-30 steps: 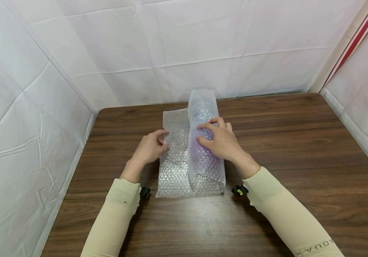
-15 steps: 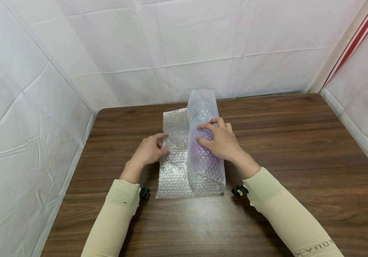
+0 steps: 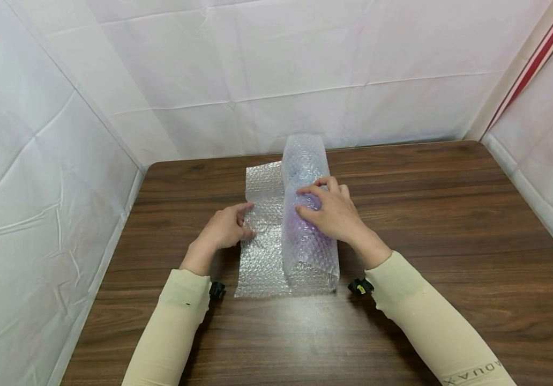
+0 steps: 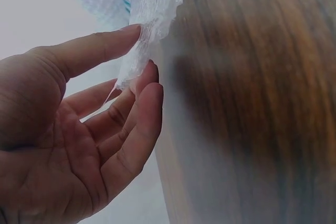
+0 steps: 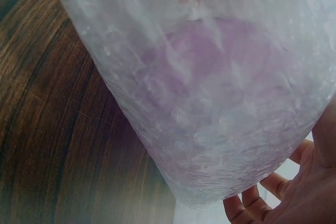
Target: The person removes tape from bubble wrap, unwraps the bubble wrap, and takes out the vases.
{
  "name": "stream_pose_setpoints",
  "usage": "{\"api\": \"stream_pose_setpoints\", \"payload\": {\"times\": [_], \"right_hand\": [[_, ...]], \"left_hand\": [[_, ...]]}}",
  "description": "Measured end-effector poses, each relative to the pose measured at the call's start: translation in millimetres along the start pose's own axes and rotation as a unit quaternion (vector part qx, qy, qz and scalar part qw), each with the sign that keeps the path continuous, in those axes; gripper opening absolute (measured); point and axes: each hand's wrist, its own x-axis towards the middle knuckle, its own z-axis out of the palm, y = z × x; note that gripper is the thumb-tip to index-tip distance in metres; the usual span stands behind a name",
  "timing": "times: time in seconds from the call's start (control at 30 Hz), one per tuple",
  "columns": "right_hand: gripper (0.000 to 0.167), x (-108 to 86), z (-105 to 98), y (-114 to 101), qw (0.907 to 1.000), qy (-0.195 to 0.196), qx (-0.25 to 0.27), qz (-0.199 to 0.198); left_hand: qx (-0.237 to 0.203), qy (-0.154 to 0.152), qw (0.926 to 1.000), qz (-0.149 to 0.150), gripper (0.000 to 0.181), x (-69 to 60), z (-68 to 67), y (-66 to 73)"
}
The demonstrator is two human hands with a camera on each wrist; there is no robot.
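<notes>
A purple and bluish object, its kind hidden by layers of wrap, lies inside a roll of bubble wrap (image 3: pixel 305 161). From the roll's left side a flat flap of bubble wrap (image 3: pixel 262 262) extends over the table. My left hand (image 3: pixel 222 228) is at the flap's left edge; the left wrist view shows the wrap's edge (image 4: pixel 149 30) between thumb and fingers. My right hand (image 3: pixel 334 213) lies over the middle of the roll, fingers bent round it. Seen from the right wrist, the purple part (image 5: pixel 220 77) shows blurred through the wrap, with the fingers (image 5: pixel 252 203) against the roll's lower side.
Everything rests on a dark wood-grain table (image 3: pixel 426 214). White sheeting (image 3: pixel 257 69) stands behind it, and more hangs at the left and right sides. A red stripe (image 3: pixel 532 69) runs down the right corner. The roll's far end reaches the table's back edge.
My left hand has slid slightly down along the flap's edge, its thumb and forefinger spread a little wider. The right hand and the roll have stayed in place.
</notes>
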Motion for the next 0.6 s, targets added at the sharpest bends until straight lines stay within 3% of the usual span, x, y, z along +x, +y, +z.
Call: {"api": "stream_pose_setpoints", "payload": {"times": [0.3,0.6], "right_hand": [[0.045,-0.4,-0.1,1.0,1.0000,0.000,0.004,-0.001],[0.044,-1.5,0.4,1.4,1.0000,0.002,0.000,-0.007]], "left_hand": [[-0.006,-0.017,0.9998,-0.005,0.078,-1.3,0.2,0.5],[0.041,-0.016,0.9990,-0.010,0.076,-1.6,3.2,-1.6]]}}
